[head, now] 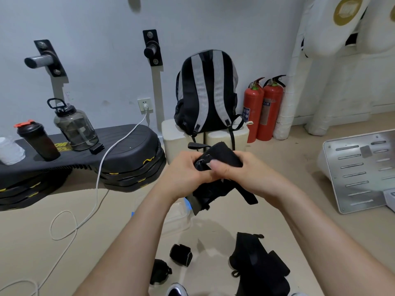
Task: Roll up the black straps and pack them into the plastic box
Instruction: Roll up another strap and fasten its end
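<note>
Blk strap (225, 155), grey-striped blk backpack (206, 92), red extinguishers (269, 112), beige floor (32, 242).

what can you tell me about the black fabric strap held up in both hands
The black fabric strap looks soft, with small pale marks on its bunched upper part. The left hand and the right hand grip that part between them, holding it in the air above the floor. Below the hands loose ends hang down: one ends in a greyish patch, the other is a plain black band slanting right.
</note>
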`<state>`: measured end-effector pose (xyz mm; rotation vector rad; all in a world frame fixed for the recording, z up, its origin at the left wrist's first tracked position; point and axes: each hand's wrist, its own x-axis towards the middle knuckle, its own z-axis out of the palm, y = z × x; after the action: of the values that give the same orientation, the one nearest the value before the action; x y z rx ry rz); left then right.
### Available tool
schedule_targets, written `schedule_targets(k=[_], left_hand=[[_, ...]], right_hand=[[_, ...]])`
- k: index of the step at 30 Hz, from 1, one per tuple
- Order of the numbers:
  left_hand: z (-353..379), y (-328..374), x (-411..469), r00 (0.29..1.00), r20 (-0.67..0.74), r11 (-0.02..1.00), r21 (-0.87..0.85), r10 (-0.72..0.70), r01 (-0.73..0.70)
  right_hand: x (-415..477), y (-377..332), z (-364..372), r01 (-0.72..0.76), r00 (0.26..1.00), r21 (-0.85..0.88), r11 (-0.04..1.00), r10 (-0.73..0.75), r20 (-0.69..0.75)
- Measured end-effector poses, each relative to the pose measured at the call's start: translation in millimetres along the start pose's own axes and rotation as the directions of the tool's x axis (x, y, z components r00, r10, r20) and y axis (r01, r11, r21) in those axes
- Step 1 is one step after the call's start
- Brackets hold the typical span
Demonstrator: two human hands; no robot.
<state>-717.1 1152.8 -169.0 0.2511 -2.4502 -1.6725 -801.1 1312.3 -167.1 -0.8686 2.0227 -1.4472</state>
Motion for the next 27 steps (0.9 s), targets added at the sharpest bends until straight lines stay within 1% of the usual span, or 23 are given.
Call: schedule_targets(k=[2,4,8,10,13,17,20,22,23,24,25,26,27], left_hand=[[1,1,1,1.0,-0.012,1.0,-0.007,0.01,-0.01],[0,4,1,1.0,0.022,0.998,-0.051,0.021,-0.02],[-7,6,-2,0.992,0.124,0.985,-0.174,0.002,0.02],[-10,5,-1,0.992,0.128,0.984,-0.175,-0.015,0.038],[-15,1,0,0.99,0.127,0.985,-0.153,-0.055,0.074],[-17,3,-3,0.98,0.196,0.985,-0.158,-0.039,0.07],[-17,5,-5,0.981,0.183,0.988,-0.126,-0.06,0.084],[-16,5,-5,0.987,0.148,0.987,-0.131,-0.069,0.088],[-16,3,-3,0.993,0.105,0.988,-0.14,-0.054,0.068],[-15,2,-2,0.999,0.026,0.989,-0.144,-0.038,0.041],[-14,1,-1,0.995,-0.094,0.991,-0.136,-0.022,0.009],[-14,-1,0,0.973,-0.229,0.991,-0.131,-0.015,-0.015],[-15,-1,0,0.944,-0.329,0.989,-0.145,-0.011,-0.039]], right_hand=[[0,-2,0,0.0,1.0,0.031,1.0,0.0,0.01],[1,-3,-2,-0.011,1.0,0.068,0.998,0.012,-0.02],[1,-7,-5,-0.126,0.992,0.218,0.968,0.12,0.038],[0,-8,-5,-0.165,0.986,0.286,0.944,0.153,0.063],[0,-9,-6,-0.155,0.988,0.317,0.936,0.143,0.063],[-2,-11,-6,-0.134,0.991,0.314,0.94,0.129,0.038],[-2,-12,-4,-0.109,0.994,0.374,0.921,0.108,0.023],[-2,-14,-3,-0.097,0.994,0.436,0.895,0.105,0.007],[-2,-14,-3,-0.094,0.994,0.486,0.869,0.112,-0.008],[-1,-15,-4,-0.085,0.992,0.548,0.832,0.123,-0.032],[-1,-16,-6,-0.07,0.99,0.617,0.784,0.132,-0.056],[0,-16,-9,-0.05,0.988,0.679,0.733,0.135,-0.073],[1,-15,-12,-0.032,0.988,0.723,0.69,0.132,-0.082]])
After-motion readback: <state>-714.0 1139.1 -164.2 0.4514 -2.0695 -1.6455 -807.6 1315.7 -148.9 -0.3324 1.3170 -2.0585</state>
